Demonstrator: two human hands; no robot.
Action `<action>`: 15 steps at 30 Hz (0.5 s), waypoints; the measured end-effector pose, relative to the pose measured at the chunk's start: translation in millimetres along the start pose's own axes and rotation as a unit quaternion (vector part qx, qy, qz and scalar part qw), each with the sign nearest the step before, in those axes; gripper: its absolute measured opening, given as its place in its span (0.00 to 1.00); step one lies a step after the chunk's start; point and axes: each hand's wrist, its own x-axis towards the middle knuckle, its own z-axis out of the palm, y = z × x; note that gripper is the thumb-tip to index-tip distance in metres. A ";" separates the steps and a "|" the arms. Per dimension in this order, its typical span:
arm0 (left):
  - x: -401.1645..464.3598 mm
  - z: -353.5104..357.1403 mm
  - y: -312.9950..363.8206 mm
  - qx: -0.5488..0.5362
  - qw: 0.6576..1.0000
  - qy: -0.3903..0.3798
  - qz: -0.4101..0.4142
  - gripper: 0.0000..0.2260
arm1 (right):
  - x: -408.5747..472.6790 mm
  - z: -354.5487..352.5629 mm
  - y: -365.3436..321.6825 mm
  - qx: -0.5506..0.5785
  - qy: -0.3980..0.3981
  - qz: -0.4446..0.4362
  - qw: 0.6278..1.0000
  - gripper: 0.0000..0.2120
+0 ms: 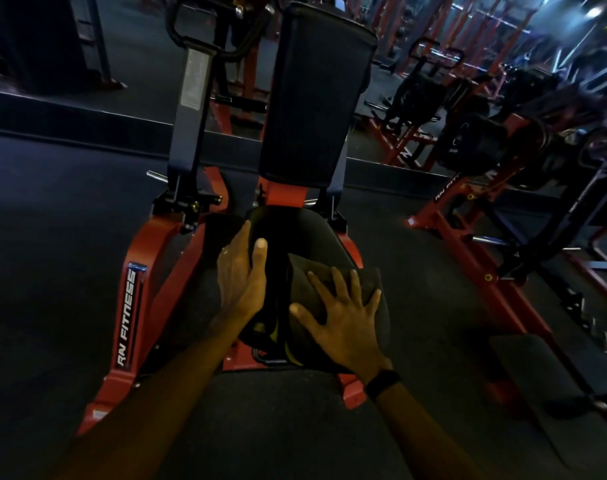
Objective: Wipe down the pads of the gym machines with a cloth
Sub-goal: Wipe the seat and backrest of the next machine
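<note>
In the head view, the right hand lies flat on a dark cloth, fingers spread wide and straight, pressing it on the right part of the black seat pad. The left hand grips the left edge of the same seat pad, with the thumb on top and the other fingers curled over the side. The black back pad stands upright just behind the seat. The red machine frame is at the left, on the dark floor. A black wristband is on the right wrist.
</note>
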 end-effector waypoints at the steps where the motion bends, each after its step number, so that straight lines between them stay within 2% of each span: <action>1: 0.4 0.5 -2.1 0.007 1.000 -0.005 0.001 0.30 | 2.0 1.5 1.0 -0.001 0.008 0.012 1.000 0.43; 5: 3.5 4.6 -16.0 0.055 0.997 -0.036 0.035 0.31 | 42.3 -1.0 22.3 0.036 -0.011 0.066 0.997 0.36; 7: 5.0 7.0 -18.1 0.091 0.994 -0.041 0.039 0.31 | 72.2 -5.0 39.4 0.097 -0.034 0.103 0.989 0.32; 10: 6.1 7.6 -13.0 0.135 0.990 -0.044 0.028 0.34 | 109.1 -13.2 47.9 0.190 -0.055 0.127 0.972 0.32; 15: 2.8 3.4 -5.4 0.178 0.982 -0.065 0.020 0.33 | 88.7 -13.3 32.3 0.120 -0.028 0.113 0.986 0.31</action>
